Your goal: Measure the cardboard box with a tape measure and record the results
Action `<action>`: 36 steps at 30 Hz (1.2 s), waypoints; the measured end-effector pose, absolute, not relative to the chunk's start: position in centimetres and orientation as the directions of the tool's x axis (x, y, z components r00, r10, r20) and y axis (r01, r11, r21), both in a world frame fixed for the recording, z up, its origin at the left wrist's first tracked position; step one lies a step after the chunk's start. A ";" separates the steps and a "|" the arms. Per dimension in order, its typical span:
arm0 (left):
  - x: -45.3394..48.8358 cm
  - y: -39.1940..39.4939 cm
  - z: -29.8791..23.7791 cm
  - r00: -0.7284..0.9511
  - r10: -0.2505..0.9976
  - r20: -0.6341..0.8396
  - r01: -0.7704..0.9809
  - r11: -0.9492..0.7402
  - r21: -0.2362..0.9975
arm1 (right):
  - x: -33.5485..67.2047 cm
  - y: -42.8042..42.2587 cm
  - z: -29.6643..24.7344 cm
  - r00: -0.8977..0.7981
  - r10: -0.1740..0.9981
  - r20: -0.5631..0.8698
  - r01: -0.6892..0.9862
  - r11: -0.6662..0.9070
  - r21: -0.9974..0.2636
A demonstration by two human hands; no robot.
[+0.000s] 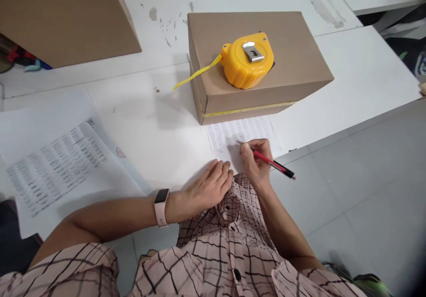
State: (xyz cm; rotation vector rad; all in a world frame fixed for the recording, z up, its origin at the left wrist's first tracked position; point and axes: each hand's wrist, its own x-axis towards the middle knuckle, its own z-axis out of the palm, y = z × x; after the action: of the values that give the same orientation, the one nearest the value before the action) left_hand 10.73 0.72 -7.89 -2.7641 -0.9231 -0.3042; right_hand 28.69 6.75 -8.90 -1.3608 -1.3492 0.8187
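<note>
My right hand (255, 161) grips a red and black pen (273, 164), its tip on a printed sheet (238, 133) at the table's near edge. My left hand (210, 187) lies flat on the table beside that sheet, fingers together and stretched out, a pink watch on the wrist. Just beyond the sheet stands a brown cardboard box (293, 57) with a yellow tape measure (248, 60) on top; its yellow tape hangs off the box's left side.
More printed sheets (55, 161) lie on the white table (153, 124) at the left. A larger cardboard box (66, 17) stands at the back left. Grey floor tiles show at the right.
</note>
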 end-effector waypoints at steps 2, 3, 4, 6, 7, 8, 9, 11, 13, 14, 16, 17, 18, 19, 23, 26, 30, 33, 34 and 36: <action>10.7 0.8 -7.9 0.789 0.553 0.269 0.601 -0.784 -0.152 | 31.3 8.1 -8.7 0.223 0.938 0.265 0.410 0.156 -0.899; 10.7 0.8 -8.0 0.790 0.545 0.282 0.599 -0.785 -0.161 | 32.8 9.2 -8.5 0.252 0.915 0.315 0.492 0.159 -0.856; 10.7 0.9 -8.1 0.788 0.540 0.296 0.599 -0.782 -0.169 | 34.5 10.5 -8.4 0.256 0.898 0.359 0.583 0.153 -0.798; 10.7 0.9 -8.4 0.779 0.539 0.321 0.609 -0.773 -0.179 | 37.8 13.5 -8.4 0.214 0.872 0.440 0.763 0.132 -0.633; 10.7 0.8 -8.6 0.778 0.540 0.321 0.610 -0.771 -0.181 | 39.3 14.9 -8.5 0.181 0.872 0.454 0.831 0.111 -0.545; 10.7 0.7 -8.7 0.780 0.542 0.313 0.609 -0.772 -0.180 | 40.5 16.2 -8.7 0.143 0.892 0.428 0.882 0.082 -0.465; 10.7 0.7 -8.7 0.782 0.545 0.301 0.607 -0.775 -0.175 | 41.5 17.3 -9.0 0.120 0.912 0.392 0.917 0.050 -0.396; 10.5 0.6 -8.4 0.792 0.556 0.253 0.600 -0.787 -0.145 | 42.7 18.7 -9.8 0.115 0.934 0.338 0.950 -0.003 -0.313; 10.1 0.9 -7.1 0.805 0.559 0.198 0.581 -0.811 -0.070 | 43.2 19.1 -10.6 0.125 0.939 0.321 0.957 -0.029 -0.288; 9.8 1.2 -6.0 0.810 0.551 0.198 0.566 -0.824 -0.019 | 43.3 19.1 -10.9 0.130 0.937 0.323 0.956 -0.033 -0.291; 9.4 2.6 -3.0 0.795 0.529 0.297 0.536 -0.842 0.065 | 43.4 18.7 -11.4 0.142 0.931 0.337 0.950 -0.033 -0.310; 9.2 3.6 -1.3 0.758 0.519 0.395 0.533 -0.842 0.084 | 43.4 18.6 -11.6 0.146 0.927 0.345 0.946 -0.029 -0.322; 9.0 4.9 0.5 0.695 0.515 0.501 0.551 -0.830 0.089 | 43.5 18.5 -11.7 0.148 0.924 0.353 0.943 -0.024 -0.333; 8.9 6.4 2.2 0.621 0.518 0.589 0.585 -0.806 0.091 | 43.6 18.5 -11.8 0.150 0.921 0.360 0.940 -0.020 -0.341; 9.5 13.5 6.3 0.390 0.639 0.663 0.718 -0.661 0.215 | 43.6 18.8 -11.8 0.168 0.918 0.361 0.931 -0.027 -0.364; 10.5 17.7 6.3 0.292 0.839 0.459 0.736 -0.504 0.452 | 43.7 19.0 -11.7 0.194 0.918 0.346 0.904 -0.030 -0.426; 11.4 19.1 6.3 0.148 0.928 0.342 0.520 -0.367 0.771 | 44.3 18.5 -11.3 0.297 0.896 0.330 0.715 0.020 -0.699; 11.6 17.5 8.1 0.145 0.972 0.184 0.105 -0.200 0.974 | 44.0 17.8 -9.2 0.605 0.769 0.205 0.280 0.036 -0.959; 11.7 16.8 8.9 0.170 0.975 0.141 -0.001 -0.142 0.990 | 43.5 17.5 -7.9 0.682 0.717 0.143 0.136 0.069 -0.988; 12.0 15.3 10.5 0.213 0.972 0.095 -0.092 -0.077 0.993 | 41.6 16.9 -4.2 0.693 0.717 0.073 -0.051 0.150 -0.987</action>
State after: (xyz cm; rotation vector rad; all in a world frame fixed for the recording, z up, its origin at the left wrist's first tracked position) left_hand 11.95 15.26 10.46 -2.8442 -2.0560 -2.4953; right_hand 41.59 16.92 -4.23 -1.3164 -0.6255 0.6066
